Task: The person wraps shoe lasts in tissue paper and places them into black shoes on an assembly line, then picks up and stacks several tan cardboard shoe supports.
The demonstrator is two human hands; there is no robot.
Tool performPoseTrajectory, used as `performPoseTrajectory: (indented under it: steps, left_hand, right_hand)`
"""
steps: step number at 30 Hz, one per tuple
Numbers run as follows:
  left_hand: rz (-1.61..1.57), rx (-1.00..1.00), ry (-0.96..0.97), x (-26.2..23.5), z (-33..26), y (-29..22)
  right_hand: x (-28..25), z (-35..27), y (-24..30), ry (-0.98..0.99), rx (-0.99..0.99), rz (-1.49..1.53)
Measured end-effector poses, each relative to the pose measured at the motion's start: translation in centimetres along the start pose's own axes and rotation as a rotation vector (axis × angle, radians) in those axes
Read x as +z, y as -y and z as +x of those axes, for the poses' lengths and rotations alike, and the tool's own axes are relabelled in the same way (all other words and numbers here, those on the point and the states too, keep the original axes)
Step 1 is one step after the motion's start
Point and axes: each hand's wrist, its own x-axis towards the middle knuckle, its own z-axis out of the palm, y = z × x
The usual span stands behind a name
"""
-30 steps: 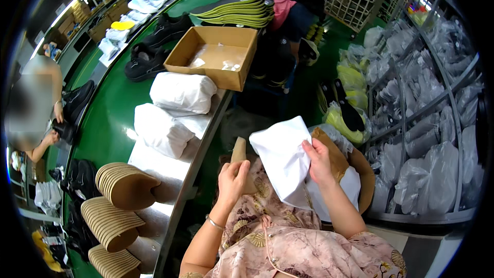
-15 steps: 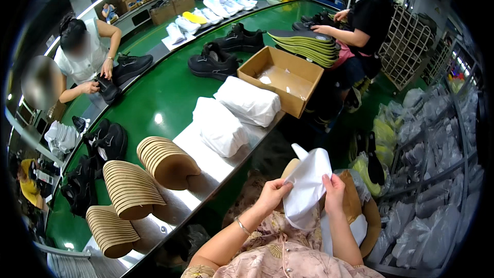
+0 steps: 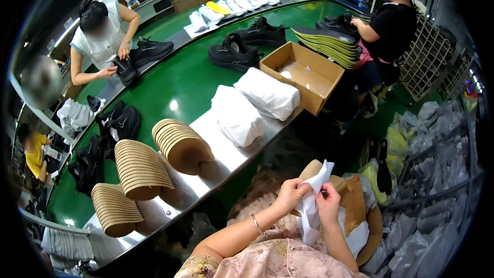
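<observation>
Paper lower right of centre, bunched, loose end hanging; gathering looks partway. Left hand, right hand: fingers pinched on it. Centre: two white bundles on bench, apparently finished. Lower left: three tan stacks.

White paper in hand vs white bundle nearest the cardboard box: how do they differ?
Hold: the white paper is in the left hand and right hand; the white bundle rests on the metal surface.
Shape: the white paper looks thin and folded; the white bundle is bulky and rounded.
Shared: both are white and creased.
</observation>
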Motion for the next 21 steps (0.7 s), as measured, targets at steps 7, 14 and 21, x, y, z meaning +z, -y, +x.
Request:
performPoseTrajectory:
  steps: [7, 14, 21]
  left_hand:
    - [0.114, 0.045, 0.061, 0.8, 0.1, 1.9]
    - [0.258, 0.001, 0.021, -0.6, 0.8, 1.8]
    - [0.280, 0.002, -0.184, -4.8, 0.6, -0.1]
  right_hand:
    - [-3.4, -0.2, -2.1, -0.093, -0.062, 0.031]
    - [-16.1, -4.2, -7.2, -0.400, 0.146, -0.228]
    - [-26.1, -17.9, -23.7, -0.412, 0.508, -1.318]
